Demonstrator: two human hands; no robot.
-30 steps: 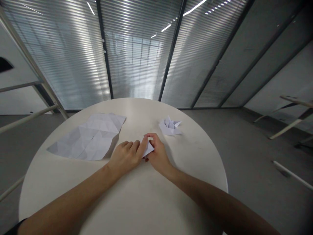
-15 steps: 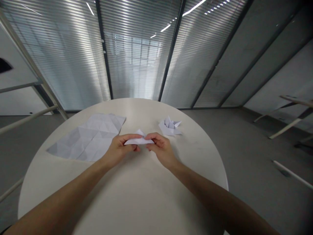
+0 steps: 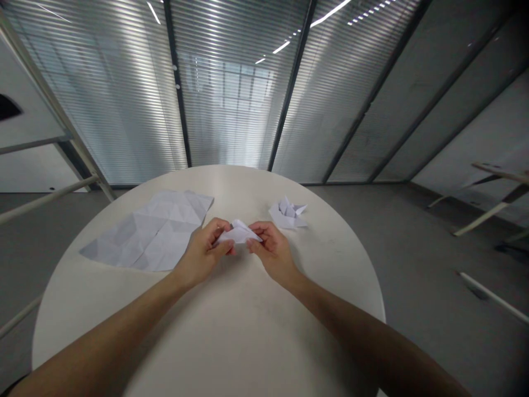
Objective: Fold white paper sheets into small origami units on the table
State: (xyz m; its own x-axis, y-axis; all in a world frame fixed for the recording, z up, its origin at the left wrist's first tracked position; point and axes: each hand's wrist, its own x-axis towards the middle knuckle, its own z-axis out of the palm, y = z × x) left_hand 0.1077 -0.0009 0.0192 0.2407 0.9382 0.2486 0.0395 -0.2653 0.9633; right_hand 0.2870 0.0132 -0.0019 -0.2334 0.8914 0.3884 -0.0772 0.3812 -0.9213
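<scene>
A small piece of folded white paper [image 3: 238, 234] is held between my two hands, a little above the table. My left hand [image 3: 203, 250] pinches its left end, thumb on the near side. At the other end, the thumb and fingers of my right hand [image 3: 275, 251] grip the right corner. A pointed flap stands up in the middle of the paper. Beyond my right hand lies a folded paper figure [image 3: 288, 213] with several points. To the left, a large creased paper sheet [image 3: 155, 231] is spread on the table, its near right part behind my left hand.
The round white table [image 3: 248, 331] carries all the paper. A metal frame [image 3: 49, 198] stands at the left. Glass panels with blinds [image 3: 231, 110] rise behind the table, and another table [image 3: 502, 172] is at the far right.
The folded paper has tipped so that more of its near face shows. My left fingers have drawn back from its top edge, and my right thumb now presses its front.
</scene>
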